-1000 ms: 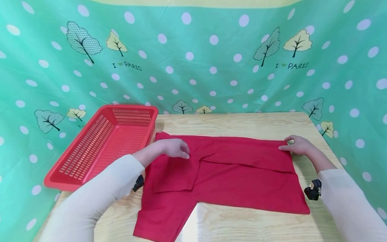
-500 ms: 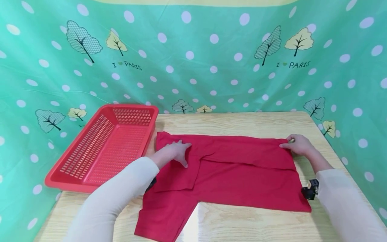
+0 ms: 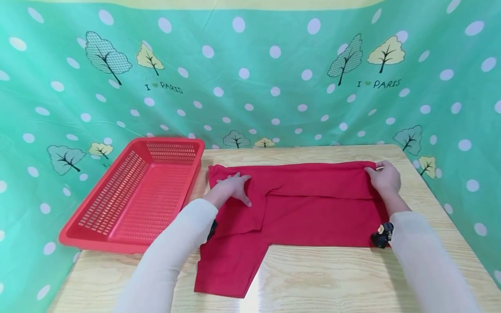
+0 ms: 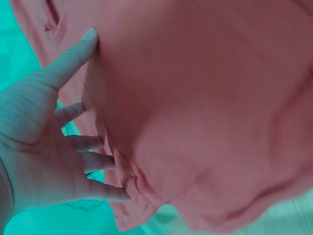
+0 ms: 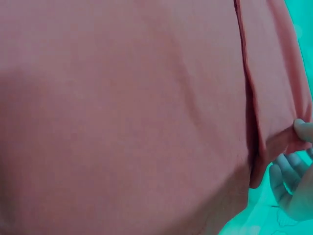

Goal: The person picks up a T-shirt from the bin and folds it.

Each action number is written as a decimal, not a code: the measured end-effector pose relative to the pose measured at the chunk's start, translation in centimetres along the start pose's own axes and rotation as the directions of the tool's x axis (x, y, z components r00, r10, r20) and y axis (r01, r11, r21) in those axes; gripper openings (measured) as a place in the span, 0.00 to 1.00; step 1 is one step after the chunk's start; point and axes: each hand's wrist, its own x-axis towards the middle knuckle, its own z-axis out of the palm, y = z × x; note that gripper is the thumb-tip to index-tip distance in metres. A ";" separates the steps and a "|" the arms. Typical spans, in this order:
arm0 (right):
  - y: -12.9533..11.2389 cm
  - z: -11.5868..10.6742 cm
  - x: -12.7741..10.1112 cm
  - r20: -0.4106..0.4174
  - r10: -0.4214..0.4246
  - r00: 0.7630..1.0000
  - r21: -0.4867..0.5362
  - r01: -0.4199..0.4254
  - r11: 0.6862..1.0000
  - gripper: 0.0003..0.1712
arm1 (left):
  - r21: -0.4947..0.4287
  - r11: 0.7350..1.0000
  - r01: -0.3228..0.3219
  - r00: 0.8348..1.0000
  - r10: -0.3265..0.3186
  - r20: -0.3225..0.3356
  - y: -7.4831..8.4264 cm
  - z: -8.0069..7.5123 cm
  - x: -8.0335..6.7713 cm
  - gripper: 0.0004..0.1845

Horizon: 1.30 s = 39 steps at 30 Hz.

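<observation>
My left hand (image 3: 231,188) presses flat on the half-folded red shirt (image 3: 313,208); right hand (image 3: 385,177) pinches its three-o'clock corner. Basket (image 3: 117,226) at nine o'clock awaits; folding remains.

Bright, even light; table (image 3: 313,282) glares; wrist views blurred, washed pale.

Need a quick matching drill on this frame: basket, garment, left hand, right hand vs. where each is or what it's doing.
1. basket
2. garment
3. left hand
4. right hand

a. pinches the garment's far right corner
b. lies spread flat on the table
c. sits at the table's left edge
d. rests flat on the garment's left part

Pairs: 1-c, 2-b, 3-d, 4-a
</observation>
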 end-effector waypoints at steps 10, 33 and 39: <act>-0.5 0.6 -1.5 0.049 -0.242 0.969 -0.139 0.246 0.959 0.31 | -0.055 0.998 -0.029 0.999 0.028 -0.032 -1.0 -0.5 1.5 0.54; -1.6 2.0 -0.7 0.358 -0.331 0.873 -0.274 0.437 0.857 0.42 | -0.105 0.994 -0.004 0.999 -0.001 -0.052 -1.8 0.2 0.7 0.54; -1.9 2.3 0.7 0.367 -0.334 0.868 -0.266 0.443 0.856 0.42 | -0.115 0.993 -0.012 0.996 0.002 -0.086 -2.1 0.2 1.2 0.54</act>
